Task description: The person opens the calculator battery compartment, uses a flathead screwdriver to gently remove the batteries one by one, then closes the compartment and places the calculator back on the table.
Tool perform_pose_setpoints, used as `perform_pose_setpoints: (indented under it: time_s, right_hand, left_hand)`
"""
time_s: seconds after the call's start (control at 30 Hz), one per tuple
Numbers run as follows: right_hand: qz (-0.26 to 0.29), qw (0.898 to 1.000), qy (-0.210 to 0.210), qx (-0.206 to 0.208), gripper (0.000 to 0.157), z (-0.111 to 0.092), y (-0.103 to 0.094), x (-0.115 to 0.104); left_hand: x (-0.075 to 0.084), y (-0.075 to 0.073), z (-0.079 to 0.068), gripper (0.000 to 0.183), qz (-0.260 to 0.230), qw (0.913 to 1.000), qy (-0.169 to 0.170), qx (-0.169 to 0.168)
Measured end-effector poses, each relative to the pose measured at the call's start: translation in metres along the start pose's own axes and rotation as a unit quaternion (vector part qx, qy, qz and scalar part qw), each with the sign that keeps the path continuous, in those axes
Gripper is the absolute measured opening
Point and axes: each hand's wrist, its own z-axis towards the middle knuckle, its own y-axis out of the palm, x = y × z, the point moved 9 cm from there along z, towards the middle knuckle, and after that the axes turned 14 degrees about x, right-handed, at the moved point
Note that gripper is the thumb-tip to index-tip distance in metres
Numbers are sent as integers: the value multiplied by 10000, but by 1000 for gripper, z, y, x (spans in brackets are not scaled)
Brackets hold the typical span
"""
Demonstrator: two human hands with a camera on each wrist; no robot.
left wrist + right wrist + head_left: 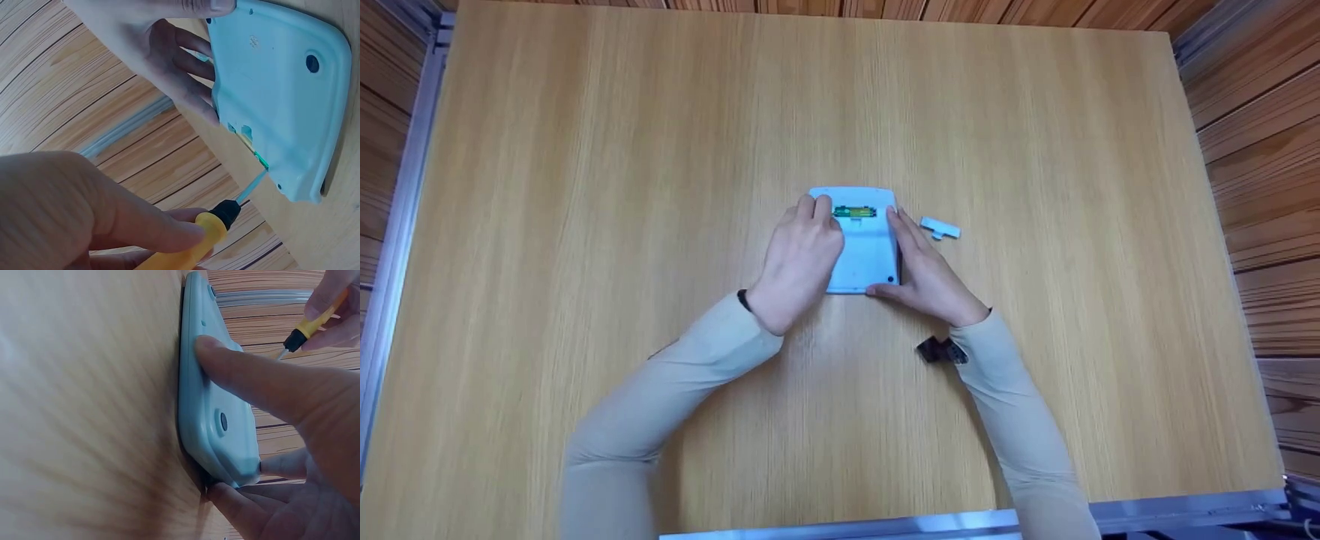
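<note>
A light blue device (862, 255), which looks like a calculator, lies back side up on the table. Its battery slot is uncovered and shows a green and yellow battery (855, 212). My left hand (804, 259) grips a screwdriver (211, 228) with a yellow handle and black collar. The shaft's tip meets one end of the slot in the left wrist view; from the head, the hand hides the tool. My right hand (926, 274) holds the device's right side, thumb at the near edge and fingers along the right edge. Just right of those fingers is a small light blue battery cover (940, 228).
The wooden table (660, 150) extends around the device on all sides. A metal rail (847, 525) runs along its near edge. A small black piece (941, 350) sits at the right wrist. Wood-plank walls (1252, 150) stand beyond the table.
</note>
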Motion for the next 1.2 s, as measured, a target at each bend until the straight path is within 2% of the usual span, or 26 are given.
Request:
perform_pose_setpoints:
  time_s: [0.2, 0.4, 0.7, 1.03, 1.2]
  right_hand:
    - [4, 10000, -22, 0, 106, -1, 0, -1]
    - [-19, 10000, -5, -33, 106, -1, 0, 0]
    - [143, 9999, -36, 19, 104, 1, -1, 0]
    - [100, 9999, -34, 6, 103, 0, -1, 0]
    - [57, 9999, -85, 29, 104, 0, 0, 0]
  left_hand:
    - [4, 1, 4, 25, 182, 9998, 82, -96]
    - [11, 0, 15, 26, 177, 9996, 100, -208]
    - [20, -1, 30, 28, 474, 9975, 213, -479]
    - [15, -1, 37, 31, 611, 9914, 708, -921]
    - [4, 1, 38, 27, 184, 9907, 661, -1178]
